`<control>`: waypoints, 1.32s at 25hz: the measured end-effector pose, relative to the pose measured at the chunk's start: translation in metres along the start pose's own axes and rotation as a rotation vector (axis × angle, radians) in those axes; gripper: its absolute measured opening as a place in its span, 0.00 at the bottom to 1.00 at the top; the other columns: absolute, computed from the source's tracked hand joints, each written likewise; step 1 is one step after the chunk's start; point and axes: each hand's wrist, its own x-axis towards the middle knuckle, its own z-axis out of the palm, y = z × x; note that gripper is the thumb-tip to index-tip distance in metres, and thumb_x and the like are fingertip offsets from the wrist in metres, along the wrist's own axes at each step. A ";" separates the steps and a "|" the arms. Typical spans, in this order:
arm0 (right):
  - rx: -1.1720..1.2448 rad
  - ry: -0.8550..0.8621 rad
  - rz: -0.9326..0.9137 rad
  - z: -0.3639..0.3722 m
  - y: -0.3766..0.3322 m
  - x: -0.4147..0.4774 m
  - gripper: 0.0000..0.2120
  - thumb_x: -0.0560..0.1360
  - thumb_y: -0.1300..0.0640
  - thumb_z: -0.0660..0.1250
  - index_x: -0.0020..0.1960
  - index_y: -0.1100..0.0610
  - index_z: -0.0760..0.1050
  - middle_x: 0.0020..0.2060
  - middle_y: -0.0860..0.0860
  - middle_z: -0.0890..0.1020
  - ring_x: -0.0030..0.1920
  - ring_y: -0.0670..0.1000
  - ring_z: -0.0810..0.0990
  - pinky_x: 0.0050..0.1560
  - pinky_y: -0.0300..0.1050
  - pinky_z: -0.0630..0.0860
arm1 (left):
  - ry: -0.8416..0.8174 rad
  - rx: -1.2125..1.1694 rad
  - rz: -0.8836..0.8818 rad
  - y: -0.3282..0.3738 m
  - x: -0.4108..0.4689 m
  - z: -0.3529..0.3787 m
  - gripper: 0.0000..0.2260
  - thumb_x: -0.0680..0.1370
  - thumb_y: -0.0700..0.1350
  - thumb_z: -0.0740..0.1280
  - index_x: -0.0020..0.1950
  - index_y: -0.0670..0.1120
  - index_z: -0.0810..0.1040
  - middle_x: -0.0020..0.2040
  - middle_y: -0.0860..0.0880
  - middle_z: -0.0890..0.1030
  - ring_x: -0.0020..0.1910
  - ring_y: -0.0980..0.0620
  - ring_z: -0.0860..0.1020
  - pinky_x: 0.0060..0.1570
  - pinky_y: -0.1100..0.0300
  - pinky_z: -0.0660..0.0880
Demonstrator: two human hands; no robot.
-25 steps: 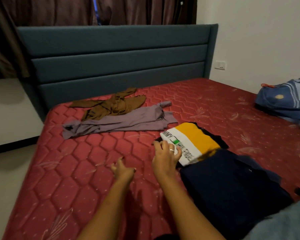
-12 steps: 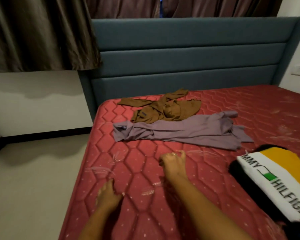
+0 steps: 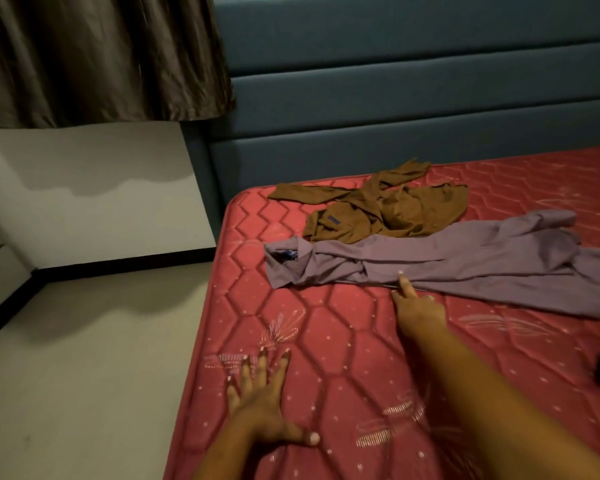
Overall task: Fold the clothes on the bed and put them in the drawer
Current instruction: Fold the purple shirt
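Lying crumpled on the red quilted mattress (image 3: pixel 312 327): lilac collared shirt (image 3: pixel 465 265), brown shirt (image 3: pixel 395 209) touching behind it; right hand (image 3: pixel 418 310) forefinger straight on the lilac edge, seemingly grasping nothing; left hand (image 3: pixel 260 403) flat on the mattress, fingers (image 3: pixel 262 365) spread, released.

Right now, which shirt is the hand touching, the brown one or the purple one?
The purple shirt: the right hand has a fingertip on its near edge. The brown shirt lies farther back, near the headboard, untouched.
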 end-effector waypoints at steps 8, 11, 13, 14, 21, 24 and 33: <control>0.028 -0.135 -0.094 0.014 0.009 0.034 0.25 0.78 0.59 0.53 0.76 0.53 0.58 0.77 0.49 0.56 0.74 0.59 0.59 0.70 0.54 0.64 | 0.004 -0.010 -0.006 -0.001 0.010 -0.002 0.69 0.36 0.79 0.57 0.71 0.65 0.27 0.71 0.52 0.22 0.70 0.44 0.23 0.68 0.35 0.32; 0.072 -0.192 -0.211 0.001 0.013 0.020 0.22 0.76 0.58 0.60 0.70 0.53 0.68 0.71 0.54 0.68 0.68 0.57 0.70 0.67 0.46 0.67 | 0.018 -0.023 -0.016 0.006 -0.001 0.004 0.67 0.39 0.82 0.52 0.73 0.63 0.28 0.74 0.50 0.26 0.73 0.44 0.27 0.70 0.37 0.35; 0.073 -0.228 -0.231 -0.016 0.014 0.009 0.22 0.76 0.57 0.60 0.70 0.52 0.69 0.70 0.55 0.71 0.68 0.56 0.71 0.67 0.46 0.68 | -0.003 -0.027 -0.017 0.011 -0.017 0.008 0.61 0.51 0.81 0.57 0.74 0.62 0.30 0.76 0.48 0.29 0.74 0.44 0.30 0.71 0.38 0.37; 0.056 -0.232 -0.229 -0.019 0.014 0.006 0.22 0.76 0.57 0.60 0.70 0.52 0.69 0.70 0.55 0.71 0.68 0.56 0.71 0.67 0.47 0.68 | -0.012 -0.024 -0.010 0.014 -0.023 0.011 0.55 0.59 0.78 0.61 0.75 0.62 0.31 0.76 0.46 0.30 0.75 0.43 0.31 0.71 0.39 0.37; -0.093 -0.044 -0.122 -0.008 0.018 0.010 0.21 0.81 0.55 0.52 0.74 0.48 0.64 0.78 0.44 0.41 0.77 0.57 0.48 0.71 0.59 0.60 | -0.051 0.027 -0.017 0.013 -0.011 -0.002 0.58 0.60 0.72 0.71 0.74 0.64 0.31 0.75 0.46 0.28 0.73 0.42 0.28 0.69 0.35 0.35; -0.062 -0.088 -0.087 0.004 0.013 0.030 0.22 0.83 0.54 0.50 0.76 0.45 0.57 0.78 0.44 0.40 0.76 0.58 0.50 0.69 0.61 0.60 | -0.110 0.071 -0.020 0.014 0.009 -0.009 0.67 0.49 0.72 0.73 0.72 0.65 0.28 0.73 0.48 0.24 0.70 0.42 0.24 0.66 0.31 0.33; 0.357 -0.037 -0.159 -0.016 0.019 0.041 0.12 0.74 0.54 0.70 0.34 0.56 0.77 0.35 0.55 0.80 0.40 0.53 0.78 0.38 0.43 0.71 | -0.004 0.033 -0.019 0.012 0.013 0.005 0.68 0.39 0.79 0.57 0.71 0.64 0.26 0.69 0.53 0.21 0.71 0.45 0.25 0.66 0.33 0.32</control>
